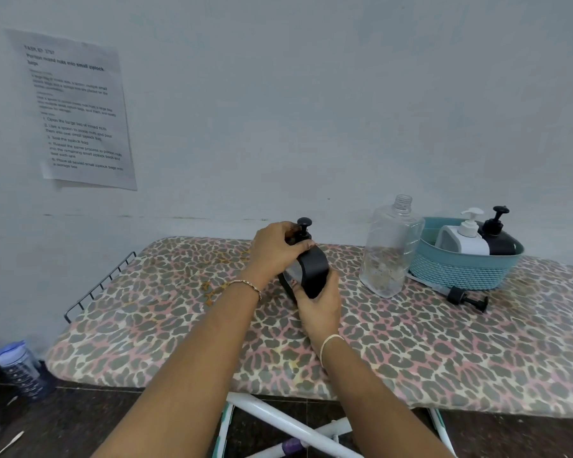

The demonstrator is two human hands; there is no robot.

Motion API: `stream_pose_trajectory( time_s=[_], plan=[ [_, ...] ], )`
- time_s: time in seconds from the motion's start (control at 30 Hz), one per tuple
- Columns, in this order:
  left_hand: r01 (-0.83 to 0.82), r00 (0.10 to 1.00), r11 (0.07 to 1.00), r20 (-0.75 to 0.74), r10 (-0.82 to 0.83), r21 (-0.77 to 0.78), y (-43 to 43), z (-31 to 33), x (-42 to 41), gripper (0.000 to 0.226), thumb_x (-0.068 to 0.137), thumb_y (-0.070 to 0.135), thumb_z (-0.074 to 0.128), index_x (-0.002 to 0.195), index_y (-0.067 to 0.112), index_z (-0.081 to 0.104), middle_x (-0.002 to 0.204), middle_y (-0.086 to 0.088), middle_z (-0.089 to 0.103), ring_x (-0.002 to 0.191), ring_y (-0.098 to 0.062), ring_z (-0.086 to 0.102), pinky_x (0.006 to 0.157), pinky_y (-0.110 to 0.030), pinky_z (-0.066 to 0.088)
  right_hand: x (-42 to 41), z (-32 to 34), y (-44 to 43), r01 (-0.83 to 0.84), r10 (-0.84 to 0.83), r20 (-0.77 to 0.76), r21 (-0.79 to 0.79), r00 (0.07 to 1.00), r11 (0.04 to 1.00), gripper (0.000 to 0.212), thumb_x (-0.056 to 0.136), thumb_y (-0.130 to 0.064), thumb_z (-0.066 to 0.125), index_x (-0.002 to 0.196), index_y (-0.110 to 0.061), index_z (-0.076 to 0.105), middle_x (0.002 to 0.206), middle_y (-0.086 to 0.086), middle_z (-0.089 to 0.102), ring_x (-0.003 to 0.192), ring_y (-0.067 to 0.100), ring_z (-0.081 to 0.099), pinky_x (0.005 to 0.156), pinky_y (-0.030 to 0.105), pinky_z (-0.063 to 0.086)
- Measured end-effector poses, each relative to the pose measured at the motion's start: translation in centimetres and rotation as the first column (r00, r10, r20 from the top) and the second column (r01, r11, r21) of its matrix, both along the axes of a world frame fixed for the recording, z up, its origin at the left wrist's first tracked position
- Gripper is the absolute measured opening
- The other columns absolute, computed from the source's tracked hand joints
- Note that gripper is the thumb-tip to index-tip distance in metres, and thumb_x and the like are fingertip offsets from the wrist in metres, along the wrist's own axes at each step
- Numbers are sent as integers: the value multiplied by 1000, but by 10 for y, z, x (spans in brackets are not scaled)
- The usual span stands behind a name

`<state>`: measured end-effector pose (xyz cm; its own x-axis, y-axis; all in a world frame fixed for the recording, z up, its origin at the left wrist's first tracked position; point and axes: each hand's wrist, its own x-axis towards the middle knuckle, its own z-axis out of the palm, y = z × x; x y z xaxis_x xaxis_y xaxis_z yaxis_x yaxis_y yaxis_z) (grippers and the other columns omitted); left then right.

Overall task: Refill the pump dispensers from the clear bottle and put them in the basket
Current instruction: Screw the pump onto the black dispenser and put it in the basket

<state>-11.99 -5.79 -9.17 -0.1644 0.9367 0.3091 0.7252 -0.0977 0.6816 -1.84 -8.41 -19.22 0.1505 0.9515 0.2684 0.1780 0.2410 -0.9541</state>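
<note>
Down at the near edge, white legs (288, 421) cross under the board (166, 328), and a capped jar (19, 368) stands on the dark floor at left. Two bare forearms reach in over the leopard-print cover. The right hand (318, 307) cups the base of a black dispenser (310, 271), fingers wrapped tight around its lower side. The left hand (275, 249) clamps over the top, closed around the neck just below the black pump head (304, 223). The dispenser is tilted, lifted off the cover between both hands, about mid-board. To the right, a loose black pump (467, 297) lies on its side on the cover, just in front of the teal basket (457, 271). The clear bottle (389, 249) stands upright, uncapped, touching the basket's left side. Inside the basket, a white dispenser (460, 241) and another black one (500, 239) stand side by side. On the wall at far left hangs a printed sheet (76, 110).
</note>
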Motion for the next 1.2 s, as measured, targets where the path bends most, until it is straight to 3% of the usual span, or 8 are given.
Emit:
stream_pose_trajectory(
  time_s=[0.23,0.33,0.5,0.73,0.83,0.9,1.0,1.2],
  plan=[
    [51,997,999,-51,-52,-12,5,0,-7,36,75,47,74,104,27,69,104,5,72,105,-18,64,102,-48,42,2,-5,5,-102,99,-80,-28,992,994,56,84,-21,68,132,-29,41,122,-7,57,113,11,56,98,36,47],
    [7,1000,1000,3,-7,31,1,-1,-7,42,74,47,77,106,22,69,100,6,72,99,-12,65,102,-43,43,3,-6,7,-98,93,-116,-35,989,995,63,87,-18,66,142,-27,36,133,-6,51,122,12,50,104,34,43],
    [-74,993,993,95,65,90,-9,-4,-2,39,73,40,81,101,15,66,80,10,63,76,-3,61,67,-10,45,3,-5,6,72,-74,-64,-31,995,997,62,89,-26,67,142,-16,36,138,1,45,128,15,43,108,41,39],
    [-215,976,967,-19,219,134,-11,-4,6,39,67,57,78,82,25,60,74,13,64,77,-10,65,72,-35,56,1,0,1,93,-93,-23,0,995,996,55,86,-28,64,133,-15,40,125,-1,49,118,17,49,102,41,42],
    [-260,963,956,-41,268,138,-12,-3,10,42,64,64,74,77,28,58,74,13,66,75,-10,64,73,-37,55,-1,4,-3,66,-68,56,42,996,997,69,71,-39,73,128,-16,42,116,-4,48,114,17,51,98,35,44],
    [-290,954,948,-40,298,131,-13,-3,14,43,62,67,73,75,29,57,74,13,66,75,-10,64,73,-38,54,-3,7,-4,59,-64,94,52,993,997,90,60,-57,74,134,-20,38,124,-5,46,120,14,47,101,35,43],
    [-332,940,933,-29,339,136,-16,-4,22,43,62,66,71,74,28,58,72,12,64,73,-11,63,71,-35,54,-5,9,-6,68,-77,145,64,986,996,114,50,-63,75,144,-20,27,140,-3,39,132,14,37,108,38,38],
    [-362,930,921,-10,367,146,-19,-4,32,37,64,62,72,72,27,60,66,13,61,68,-10,60,69,-32,52,-7,9,-5,73,-74,226,15,971,997,125,46,-67,71,146,-13,18,146,7,33,137,23,33,107,47,38]
  ],
)
